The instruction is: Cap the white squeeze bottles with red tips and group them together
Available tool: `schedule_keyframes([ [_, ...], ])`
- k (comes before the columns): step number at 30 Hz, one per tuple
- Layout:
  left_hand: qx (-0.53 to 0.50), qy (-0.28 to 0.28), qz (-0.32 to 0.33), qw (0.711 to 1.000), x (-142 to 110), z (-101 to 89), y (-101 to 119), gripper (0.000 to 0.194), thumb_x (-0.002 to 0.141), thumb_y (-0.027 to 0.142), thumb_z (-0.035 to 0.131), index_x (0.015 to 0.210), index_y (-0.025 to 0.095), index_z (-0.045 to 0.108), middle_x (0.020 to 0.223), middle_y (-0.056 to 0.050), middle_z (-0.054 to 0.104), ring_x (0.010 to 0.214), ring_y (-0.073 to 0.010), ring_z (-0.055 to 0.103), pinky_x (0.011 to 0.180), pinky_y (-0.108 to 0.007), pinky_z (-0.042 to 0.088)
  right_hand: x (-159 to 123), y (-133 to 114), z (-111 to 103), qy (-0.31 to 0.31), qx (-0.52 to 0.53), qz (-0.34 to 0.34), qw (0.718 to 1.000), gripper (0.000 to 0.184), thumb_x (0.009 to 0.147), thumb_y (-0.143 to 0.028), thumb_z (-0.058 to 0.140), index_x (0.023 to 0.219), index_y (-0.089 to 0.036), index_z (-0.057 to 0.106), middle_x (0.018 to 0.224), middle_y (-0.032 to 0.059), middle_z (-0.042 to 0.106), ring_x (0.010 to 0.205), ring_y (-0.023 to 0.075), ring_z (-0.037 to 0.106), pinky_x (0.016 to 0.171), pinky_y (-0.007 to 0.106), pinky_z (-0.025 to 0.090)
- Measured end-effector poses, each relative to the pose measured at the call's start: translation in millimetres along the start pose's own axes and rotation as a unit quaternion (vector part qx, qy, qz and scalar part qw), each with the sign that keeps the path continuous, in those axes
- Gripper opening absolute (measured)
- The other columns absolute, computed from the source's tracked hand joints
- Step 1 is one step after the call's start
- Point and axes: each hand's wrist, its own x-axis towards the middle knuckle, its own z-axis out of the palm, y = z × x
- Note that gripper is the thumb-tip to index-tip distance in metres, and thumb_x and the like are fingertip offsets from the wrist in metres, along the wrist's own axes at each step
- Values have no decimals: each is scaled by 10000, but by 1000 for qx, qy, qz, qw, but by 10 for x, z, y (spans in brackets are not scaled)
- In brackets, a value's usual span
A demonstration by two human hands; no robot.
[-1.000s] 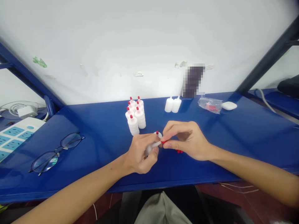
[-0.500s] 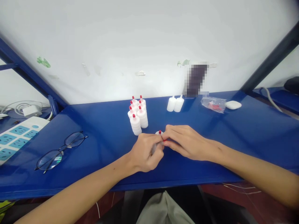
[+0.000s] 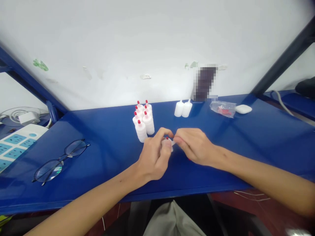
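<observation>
My left hand [image 3: 155, 154] is curled round a white plastic squeeze bottle [image 3: 171, 149], mostly hidden by the fingers. Its white nozzle [image 3: 173, 143] points right, towards my other hand. My right hand [image 3: 194, 146] is closed, with thumb and fingertips at the nozzle's end. A small red cap [image 3: 189, 159] peeps out below that hand and appears to be held in its curled fingers. Just behind my left fingers shows a red tip [image 3: 167, 138], apparently on another bottle. Left of it, several white bottles [image 3: 141, 131] with red caps stand upright in a cluster.
Two uncapped white bottles [image 3: 179, 109] stand near the wall. To their right lie a clear plastic bag [image 3: 222, 108] with red caps and a white oval object [image 3: 243, 109]. Glasses [image 3: 61, 160] and a power strip [image 3: 19, 144] lie on the left of the blue table [image 3: 108, 124].
My right hand's fingers have tucked in, and the red seen at its fingertips now shows lower, under the hand. My left index finger has lifted and arched. The white nozzle has come into sight.
</observation>
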Motion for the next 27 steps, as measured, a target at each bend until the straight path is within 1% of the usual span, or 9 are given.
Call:
schedule_keyframes([
  [2, -35, 6, -43, 998, -43, -9, -5, 239, 1013, 325, 316, 1025, 176, 502, 573, 52, 520, 450, -102, 453, 493, -241, 346, 14, 108, -80, 24, -3, 33, 999, 244, 1026, -245, 387, 791, -218, 446, 624, -34, 509, 520, 104, 454, 516, 241, 355],
  [4, -30, -14, -45, 998, -85, -39, -22, 252, 1004, 288, 305, 894, 177, 503, 562, 43, 504, 450, -99, 431, 491, -244, 333, 14, 205, -141, 35, -7, 67, 997, 179, 1016, -258, 423, 842, -223, 449, 631, -43, 517, 509, 103, 453, 508, 239, 357],
  [7, 3, -104, 54, 993, -120, -88, -53, 195, 888, 173, 352, 708, 184, 428, 560, 30, 454, 464, -95, 372, 480, -254, 295, -3, 284, -167, 16, -2, 85, 996, 116, 1009, -276, 450, 906, -223, 448, 659, -49, 523, 519, 100, 450, 524, 235, 376],
  [10, 46, -189, 151, 969, -119, -105, -59, 67, 719, 138, 387, 686, 195, 379, 577, 26, 432, 464, -106, 300, 455, -268, 258, -16, 269, -138, -16, 22, 92, 995, 83, 998, -283, 483, 954, -215, 465, 712, -38, 539, 578, 100, 484, 567, 232, 406],
  [12, 81, -221, 173, 956, -108, -100, -48, 63, 686, 139, 382, 694, 200, 393, 595, 16, 447, 474, -123, 303, 458, -282, 269, -21, 229, -110, -32, 46, 95, 994, 82, 990, -286, 502, 980, -208, 480, 751, -28, 559, 615, 101, 510, 589, 234, 423],
  [17, 113, -276, 171, 939, -83, -74, -13, 235, 838, 114, 350, 903, 159, 571, 788, -47, 576, 632, -160, 464, 595, -293, 418, -25, 136, -39, -51, 76, 95, 991, 92, 975, -280, 531, 1019, -202, 513, 813, -9, 605, 665, 108, 548, 615, 242, 444],
  [20, 116, -290, 161, 936, -79, -51, -2, 255, 931, 146, 369, 1045, 140, 597, 922, -82, 613, 750, -170, 519, 712, -301, 474, -19, 109, -12, -42, 62, 75, 994, 85, 967, -246, 539, 1034, -195, 532, 819, 0, 615, 691, 118, 555, 639, 254, 454],
  [23, 118, -280, 152, 940, -78, -26, -5, 235, 965, 188, 400, 1069, 131, 603, 960, -92, 619, 799, -170, 537, 747, -297, 486, -7, 96, -9, 3, 52, 46, 998, 88, 960, -218, 546, 1044, -190, 544, 806, 4, 609, 702, 129, 556, 662, 273, 467],
  [27, 148, -274, 162, 936, -80, -11, -16, 229, 974, 194, 392, 991, 134, 612, 877, -62, 602, 741, -155, 515, 700, -285, 472, 5, 96, -8, 39, 41, 38, 998, 84, 961, -204, 536, 1045, -196, 543, 823, 15, 619, 706, 137, 561, 665, 291, 479],
])
